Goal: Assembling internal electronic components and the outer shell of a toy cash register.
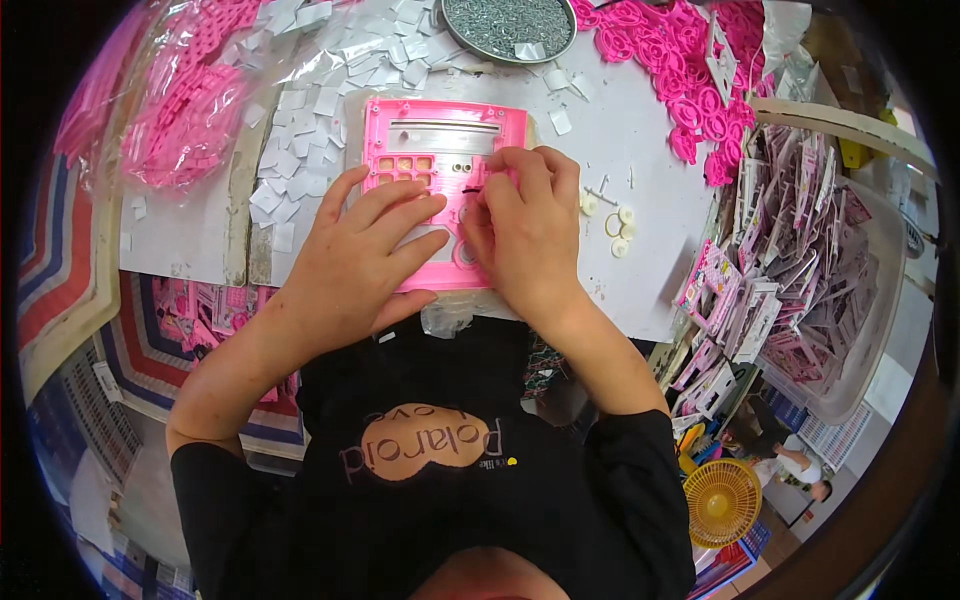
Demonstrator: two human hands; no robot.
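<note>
A pink plastic panel lies flat on the white worktable in front of me, its inner side with posts, square openings and a metallic strip facing up. My left hand rests over the panel's left side with fingers spread. Over the right side, my right hand has its fingers drawn together and pressed down. A small dark piece shows beside those fingertips; what they pinch is mostly hidden. Right of that hand lie several small cream round plastic parts and a few loose screws.
A round metal dish of screws sits at the back. Pink ring-shaped parts are heaped back right, white paper squares scattered left. Bagged pink parts lie far left. A clear bin of panels and a yellow basket stand right.
</note>
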